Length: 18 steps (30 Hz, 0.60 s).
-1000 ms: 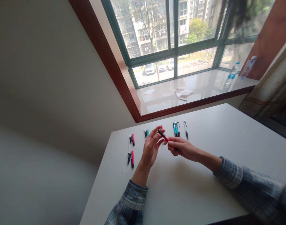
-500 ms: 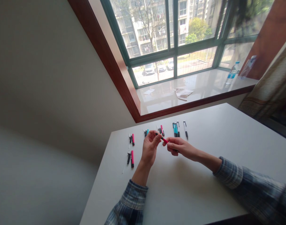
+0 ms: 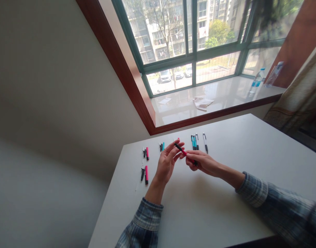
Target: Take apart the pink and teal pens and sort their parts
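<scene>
Both hands meet above the far part of a white table (image 3: 204, 206). My right hand (image 3: 203, 162) is closed round the lower end of a pink and black pen (image 3: 183, 152). My left hand (image 3: 169, 162) has its fingers loosely spread, with the fingertips touching the pen's black upper end. The pen slants up to the left between the two hands. Behind the hands, pink pen parts (image 3: 147, 153) lie at the left, and several assembled teal and white pens (image 3: 195, 142) lie at the right.
More pink and black pen parts (image 3: 145, 174) lie near the table's left edge. Beyond the table runs a wide window sill (image 3: 225, 96) with a cloth (image 3: 202, 102), a paper and a water bottle (image 3: 257, 81). A curtain (image 3: 297, 100) hangs at the right.
My left hand's fingers, pinched on the pen's end half a second ago, have spread again. The pen has tilted slightly upward. The things on the table have not moved.
</scene>
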Available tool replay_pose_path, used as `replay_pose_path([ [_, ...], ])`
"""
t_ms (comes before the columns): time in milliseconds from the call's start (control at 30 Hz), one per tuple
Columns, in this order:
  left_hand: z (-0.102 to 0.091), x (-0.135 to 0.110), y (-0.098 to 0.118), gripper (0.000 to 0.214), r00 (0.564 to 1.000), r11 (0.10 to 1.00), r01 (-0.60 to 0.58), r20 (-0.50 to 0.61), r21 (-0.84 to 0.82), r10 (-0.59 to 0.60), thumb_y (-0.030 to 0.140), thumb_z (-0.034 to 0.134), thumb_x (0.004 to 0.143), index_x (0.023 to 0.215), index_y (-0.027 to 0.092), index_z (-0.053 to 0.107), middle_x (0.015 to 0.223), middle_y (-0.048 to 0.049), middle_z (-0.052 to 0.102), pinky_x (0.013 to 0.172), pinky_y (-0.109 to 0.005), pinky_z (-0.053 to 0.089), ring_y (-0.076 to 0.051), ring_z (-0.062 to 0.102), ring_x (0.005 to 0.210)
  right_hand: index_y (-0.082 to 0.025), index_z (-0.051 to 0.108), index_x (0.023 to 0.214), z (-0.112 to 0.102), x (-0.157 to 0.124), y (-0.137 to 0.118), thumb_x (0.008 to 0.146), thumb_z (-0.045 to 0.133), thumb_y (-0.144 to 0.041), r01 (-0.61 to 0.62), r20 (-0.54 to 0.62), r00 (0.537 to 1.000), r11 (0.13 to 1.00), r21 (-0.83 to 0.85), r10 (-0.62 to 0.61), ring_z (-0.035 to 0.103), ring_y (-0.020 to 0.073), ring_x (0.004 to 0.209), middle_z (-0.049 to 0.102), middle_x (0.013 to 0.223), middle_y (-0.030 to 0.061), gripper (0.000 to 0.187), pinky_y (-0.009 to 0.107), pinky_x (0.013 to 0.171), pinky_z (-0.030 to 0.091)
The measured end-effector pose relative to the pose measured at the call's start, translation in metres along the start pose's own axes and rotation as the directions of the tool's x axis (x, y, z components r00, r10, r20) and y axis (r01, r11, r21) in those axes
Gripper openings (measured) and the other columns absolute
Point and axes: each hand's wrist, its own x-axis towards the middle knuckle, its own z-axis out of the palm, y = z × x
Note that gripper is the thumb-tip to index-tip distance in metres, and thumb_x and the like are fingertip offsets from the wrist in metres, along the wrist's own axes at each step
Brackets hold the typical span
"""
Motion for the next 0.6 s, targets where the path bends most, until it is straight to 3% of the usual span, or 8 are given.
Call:
replay_pose_path([
  [233, -0.0042, 0.0025, -0.0048, 0.031, 0.997, 0.998, -0.053, -0.052, 0.028, 0.055, 0.037, 0.083, 0.082, 0.107, 0.019, 0.075, 0.107, -0.0084, 0.074, 0.086, -0.034, 0.049, -0.019, 0.067, 0.091, -0.016, 0.062, 0.087, 0.0016, -0.001, -0.002, 0.094, 0.069, -0.048, -0.017, 0.007, 1.0, 0.999, -0.045, 0.017, 0.038, 0.0102, 0.058, 0.051, 0.07, -0.0014, 0.034, 0.028, 0.056, 0.027],
  [600, -0.002, 0.002, -0.0044, 0.029, 0.99, 0.994, -0.101, -0.099, 0.036, 0.104, 0.036, 0.087, 0.078, 0.085, 0.019, 0.063, 0.085, 0.0018, 0.062, 0.076, -0.027, 0.045, -0.011, 0.054, 0.074, -0.015, 0.064, 0.088, -0.0022, 0.0004, -0.0001, 0.095, 0.067, -0.049, 0.025, 0.051, 0.999, 0.988, -0.15, -0.018, 0.038, 0.0095, 0.058, 0.05, 0.071, -0.002, 0.034, 0.028, 0.057, 0.028],
])
